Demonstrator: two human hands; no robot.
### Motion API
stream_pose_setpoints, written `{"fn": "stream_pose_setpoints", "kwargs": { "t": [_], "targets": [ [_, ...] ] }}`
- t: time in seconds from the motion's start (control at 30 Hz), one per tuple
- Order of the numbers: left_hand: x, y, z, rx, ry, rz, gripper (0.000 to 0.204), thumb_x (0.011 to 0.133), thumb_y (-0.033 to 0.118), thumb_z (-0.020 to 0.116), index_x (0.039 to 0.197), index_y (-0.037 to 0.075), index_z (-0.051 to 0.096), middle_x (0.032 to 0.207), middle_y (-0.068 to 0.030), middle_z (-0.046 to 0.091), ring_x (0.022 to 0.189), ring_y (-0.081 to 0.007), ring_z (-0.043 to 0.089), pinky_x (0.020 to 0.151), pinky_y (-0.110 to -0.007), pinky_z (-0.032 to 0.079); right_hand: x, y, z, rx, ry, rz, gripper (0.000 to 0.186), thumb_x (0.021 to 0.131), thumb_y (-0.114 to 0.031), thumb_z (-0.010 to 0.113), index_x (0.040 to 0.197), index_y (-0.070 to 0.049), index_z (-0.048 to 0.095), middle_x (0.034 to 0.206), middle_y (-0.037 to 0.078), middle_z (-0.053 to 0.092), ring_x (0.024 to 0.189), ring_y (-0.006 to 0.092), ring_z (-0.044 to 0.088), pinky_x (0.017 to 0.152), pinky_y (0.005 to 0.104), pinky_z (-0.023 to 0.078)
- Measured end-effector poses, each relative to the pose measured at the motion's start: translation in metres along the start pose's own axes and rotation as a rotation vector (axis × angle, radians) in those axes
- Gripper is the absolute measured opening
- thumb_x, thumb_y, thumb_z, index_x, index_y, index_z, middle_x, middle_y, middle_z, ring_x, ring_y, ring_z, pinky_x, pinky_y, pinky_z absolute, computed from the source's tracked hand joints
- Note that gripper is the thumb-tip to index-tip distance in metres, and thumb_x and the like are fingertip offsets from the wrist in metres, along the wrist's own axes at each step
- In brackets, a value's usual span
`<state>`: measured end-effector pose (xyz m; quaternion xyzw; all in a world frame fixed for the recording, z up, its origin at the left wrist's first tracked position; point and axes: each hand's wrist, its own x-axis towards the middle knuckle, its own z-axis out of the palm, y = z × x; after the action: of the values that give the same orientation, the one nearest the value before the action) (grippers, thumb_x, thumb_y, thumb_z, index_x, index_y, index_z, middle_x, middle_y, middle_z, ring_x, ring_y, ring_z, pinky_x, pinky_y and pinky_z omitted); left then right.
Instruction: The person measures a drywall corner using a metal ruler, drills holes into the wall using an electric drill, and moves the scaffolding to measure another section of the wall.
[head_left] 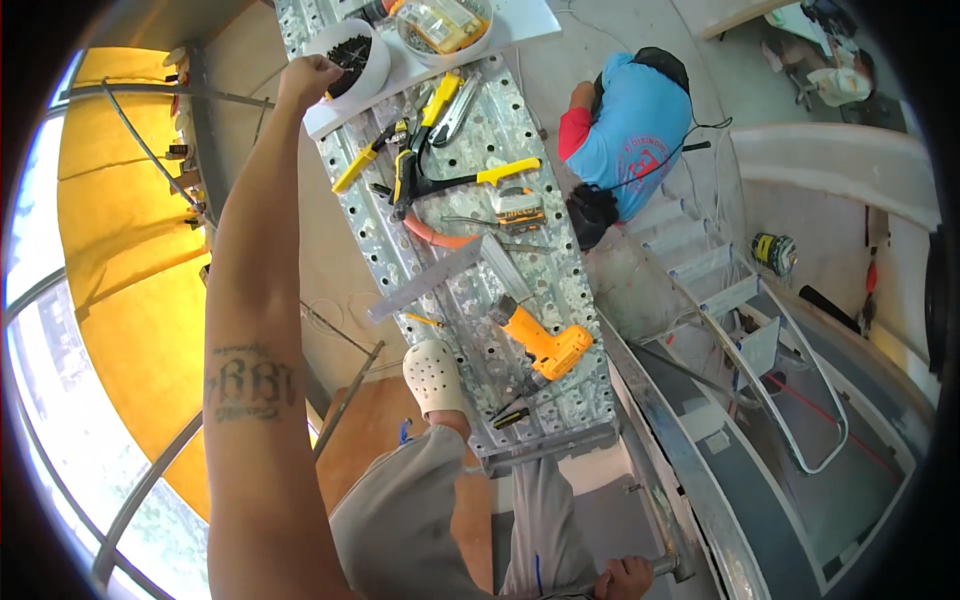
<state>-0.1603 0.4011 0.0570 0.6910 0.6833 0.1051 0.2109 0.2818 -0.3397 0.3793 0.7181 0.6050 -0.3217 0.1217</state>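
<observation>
My left arm stretches far forward, and my left hand (312, 80) is at the left rim of a white bucket (372, 85) of small dark screws (350, 62). Its fingers are bent together; what they pinch, if anything, is too small to make out. Low in the view, my right hand (625, 578) is wrapped round a grey metal pipe (665, 566). Between them, a scaffold plank (470, 330) carries an orange cordless drill (545, 343), yellow-handled clamp-like tools (430, 180), a tape measure (519, 207) and a metal square (430, 280).
A white board (525, 28) across the plank's far end holds a second tub (482, 42). My foot in a cream clog (433, 378) rests at the plank's left edge. A co-worker in a blue shirt (640, 120) crouches below right, near a ladder (715, 280). Curved metal bars (150, 92) stand left.
</observation>
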Motion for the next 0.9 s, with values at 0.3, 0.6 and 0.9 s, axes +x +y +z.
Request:
{"fn": "stream_pose_setpoints", "kwargs": {
  "t": [0.3, 0.6, 0.9],
  "targets": [
    [-0.022, 0.022, -0.041, -0.552, 0.108, -0.203, 0.018, 0.067, 0.01, 0.071, 0.082, 0.002, 0.069, 0.068, -0.0046, 0.064, 0.061, -0.0115, 0.057, 0.058, -0.025, 0.046, -0.008, 0.006, 0.008, 0.05, 0.145, -0.038, 0.014, 0.068, -0.012, 0.055, 0.079, -0.009, 0.064, 0.073, 0.01, 0.055, 0.072, 0.0304, 0.055, 0.068, 0.0442, 0.046],
    [-0.032, 0.034, -0.058, -0.636, 0.152, -0.285, 0.032, 0.07, 0.009, 0.076, 0.101, 0.004, 0.072, 0.079, -0.0044, 0.068, 0.068, -0.0101, 0.059, 0.062, -0.025, 0.048, -0.018, 0.023, 0.038, 0.063, 0.222, -0.083, 0.007, 0.065, -0.017, 0.055, 0.069, -0.013, 0.056, 0.065, 0.008, 0.045, 0.058, 0.0291, 0.048, 0.054, 0.0413, 0.036],
    [-0.163, 0.098, 0.048, -0.902, -0.283, -0.07, 0.008, 0.083, 0.007, 0.064, 0.088, 0.002, 0.067, 0.087, -0.0062, 0.07, 0.077, -0.012, 0.063, 0.072, -0.026, 0.051, -0.01, 0.026, 0.025, 0.04, 0.175, -0.045, 0.008, 0.063, -0.018, 0.057, 0.069, -0.012, 0.056, 0.065, 0.006, 0.047, 0.062, 0.0266, 0.051, 0.06, 0.0381, 0.043]
  ]
}}
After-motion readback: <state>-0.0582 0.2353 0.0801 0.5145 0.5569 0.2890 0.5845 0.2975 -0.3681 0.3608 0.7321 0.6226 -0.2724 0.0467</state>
